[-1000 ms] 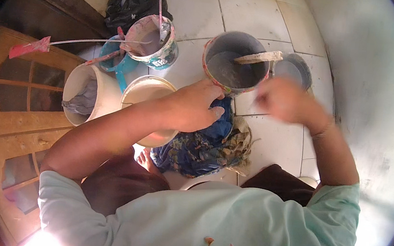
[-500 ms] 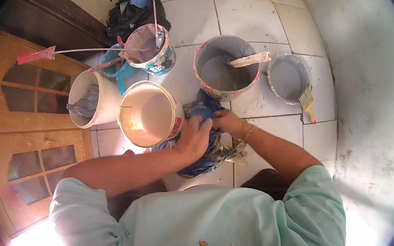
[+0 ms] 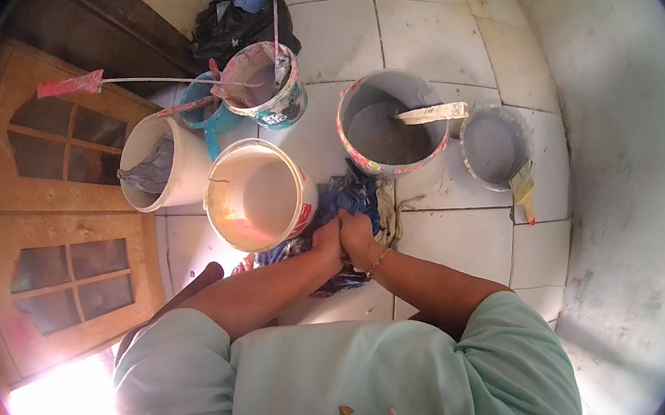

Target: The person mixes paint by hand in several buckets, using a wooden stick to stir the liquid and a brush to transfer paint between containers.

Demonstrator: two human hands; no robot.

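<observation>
A dark blue patterned cloth lies bunched on the tiled floor between the buckets and my body. My left hand and my right hand meet over it, side by side, with fingers curled into the fabric; most fingertips are hidden. To their left, almost against the cloth, stands a cream bucket with pale liquid inside. Beyond the cloth is a grey bucket of murky grey liquid, a paint-crusted stick or handle leaning over its rim.
A smaller grey pail stands at right, with a paintbrush on its rim. Left are a white bucket holding grey cloth, a turquoise paint bucket and a roller frame. A black bag sits behind; a wall bounds the right.
Both hands have drawn nearer to me and closer together on the cloth. Its far end is more exposed, and a beige part now shows beside my right hand. The view has shifted slightly.
</observation>
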